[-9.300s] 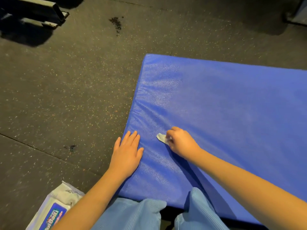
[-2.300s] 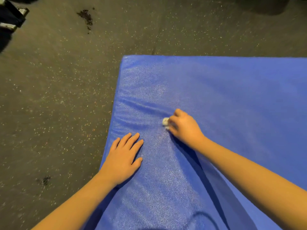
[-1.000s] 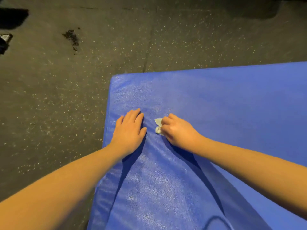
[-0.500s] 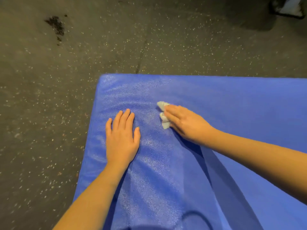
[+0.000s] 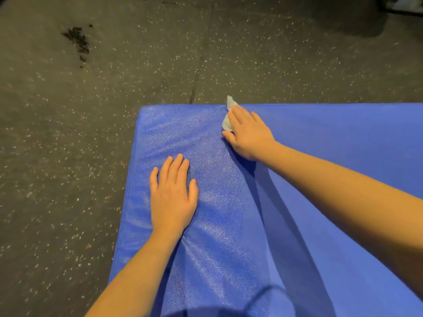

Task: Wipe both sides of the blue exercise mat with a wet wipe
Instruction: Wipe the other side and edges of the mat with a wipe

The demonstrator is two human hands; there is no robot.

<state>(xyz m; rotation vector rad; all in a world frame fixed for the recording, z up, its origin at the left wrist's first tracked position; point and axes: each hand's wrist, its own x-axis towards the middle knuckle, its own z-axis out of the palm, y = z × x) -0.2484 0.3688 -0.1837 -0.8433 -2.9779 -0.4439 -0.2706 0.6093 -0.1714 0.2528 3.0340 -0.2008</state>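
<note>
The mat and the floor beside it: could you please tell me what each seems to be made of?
Mat: probably foam under a vinyl-like skin; the pebbled blue surface glints and creases near the left hand. Floor: likely rubber tile; matt, dark, pale-flecked, with a seam.

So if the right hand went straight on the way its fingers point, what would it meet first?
The right hand presses the wet wipe right at the blue mat's far edge, so it would probably just slide off that edge. Beyond it, only speckled floor shows.
</note>
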